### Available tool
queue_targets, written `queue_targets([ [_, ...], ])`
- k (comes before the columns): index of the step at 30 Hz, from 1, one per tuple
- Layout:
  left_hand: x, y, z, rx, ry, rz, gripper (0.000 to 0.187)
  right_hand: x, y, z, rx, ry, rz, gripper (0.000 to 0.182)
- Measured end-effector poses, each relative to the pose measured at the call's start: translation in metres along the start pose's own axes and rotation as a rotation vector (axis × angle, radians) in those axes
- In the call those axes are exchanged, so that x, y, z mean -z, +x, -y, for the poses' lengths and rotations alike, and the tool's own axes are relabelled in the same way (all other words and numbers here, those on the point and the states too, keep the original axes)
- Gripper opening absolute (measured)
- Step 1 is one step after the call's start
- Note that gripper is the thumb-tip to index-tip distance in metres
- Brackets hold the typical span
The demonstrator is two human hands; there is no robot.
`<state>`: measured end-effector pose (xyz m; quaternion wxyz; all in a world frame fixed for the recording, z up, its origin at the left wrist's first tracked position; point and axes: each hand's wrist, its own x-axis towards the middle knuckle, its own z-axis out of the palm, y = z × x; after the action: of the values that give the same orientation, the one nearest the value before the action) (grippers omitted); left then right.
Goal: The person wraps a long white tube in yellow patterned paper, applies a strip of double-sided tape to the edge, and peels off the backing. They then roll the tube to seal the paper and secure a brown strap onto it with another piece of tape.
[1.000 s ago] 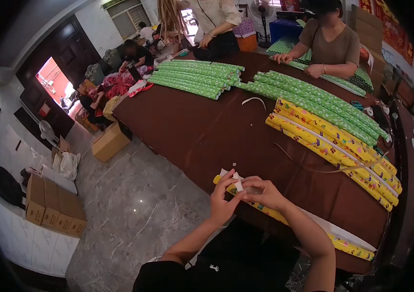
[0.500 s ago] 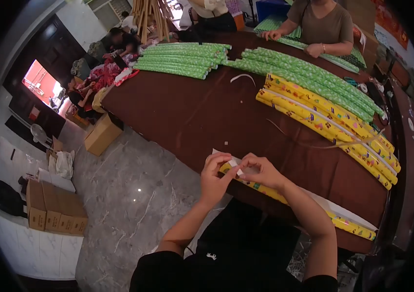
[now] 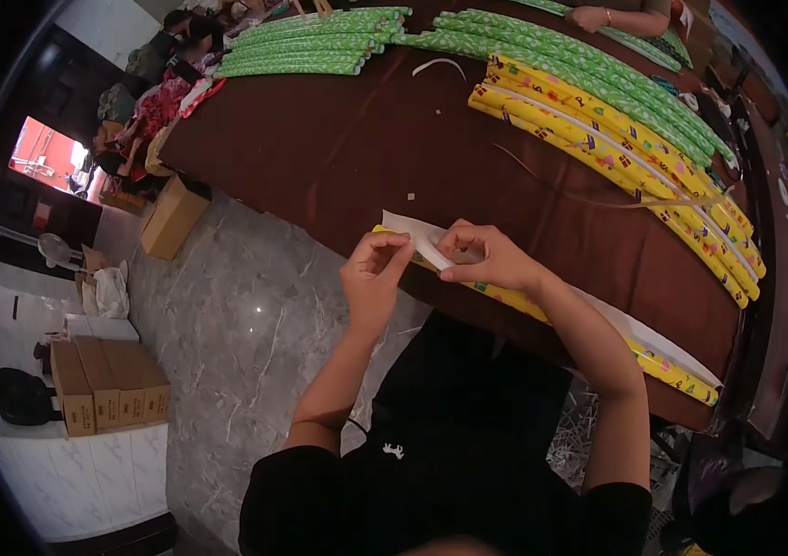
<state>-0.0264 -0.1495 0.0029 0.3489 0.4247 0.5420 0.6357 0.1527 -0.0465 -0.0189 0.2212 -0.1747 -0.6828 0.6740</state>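
A roll of yellow patterned wrapping paper (image 3: 672,373) lies along the near table edge, its loose edge showing white. Over its left end, a short white strip (image 3: 433,254) spans the gap between my two hands. My left hand (image 3: 377,269) is closed in a pinch at the strip's upper left end. With thumb and bent fingers, my right hand (image 3: 491,255) grips the lower right end. Both forearms reach across the near edge, and the right one hides the middle of the roll.
Yellow wrapping paper rolls (image 3: 616,162) and green rolls (image 3: 561,69) lie farther back on the brown-covered table (image 3: 320,157). Another green stack (image 3: 310,42) is at the far left. A co-worker's hand (image 3: 588,18) rests near green paper. Cardboard boxes (image 3: 116,385) stand on the left.
The view has tilted down, so the table contents sit higher in the picture. My hands have moved slightly apart, and more of the white strip shows between them.
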Motion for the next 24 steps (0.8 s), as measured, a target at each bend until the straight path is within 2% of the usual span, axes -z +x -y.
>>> queue_targets([
  [2, 0.003, 0.001, 0.002, -0.001, -0.017, -0.012, 0.009, -0.001, 0.001, -0.001, 0.073, -0.048, -0.039, 0.025],
  [4, 0.009, 0.007, 0.005, -0.004, -0.035, -0.023, 0.007, -0.001, -0.001, 0.013, -0.125, 0.210, -0.074, 0.029],
  [8, 0.029, 0.032, 0.025, -0.073, 0.048, -0.044, 0.015, 0.002, -0.002, 0.019, -0.049, 0.252, -0.124, 0.030],
  [10, 0.035, 0.043, 0.037, -0.086, 0.071, -0.023, 0.019, 0.007, -0.003, 0.020, -0.035, 0.069, -0.034, 0.027],
  [14, 0.038, 0.052, 0.046, -0.031, 0.288, 0.031, 0.024, 0.011, -0.004, 0.017, 0.014, 0.152, -0.015, 0.026],
  [17, 0.037, 0.061, 0.048, -0.056, 0.381, 0.017, 0.025, 0.013, -0.005, 0.015, 0.053, 0.039, -0.036, 0.028],
  [20, 0.033, 0.064, 0.053, -0.111, 0.390, -0.058, 0.028, 0.018, -0.002, 0.013, 0.075, -0.052, -0.155, 0.028],
  [22, 0.025, 0.068, 0.049, -0.190, 0.346, -0.159, 0.032, 0.022, 0.002, 0.005, 0.150, 0.150, -0.294, 0.030],
  [24, 0.015, 0.068, 0.041, -0.310, 0.344, -0.214, 0.041, 0.025, 0.005, 0.005, 0.184, 0.147, -0.344, 0.030],
])
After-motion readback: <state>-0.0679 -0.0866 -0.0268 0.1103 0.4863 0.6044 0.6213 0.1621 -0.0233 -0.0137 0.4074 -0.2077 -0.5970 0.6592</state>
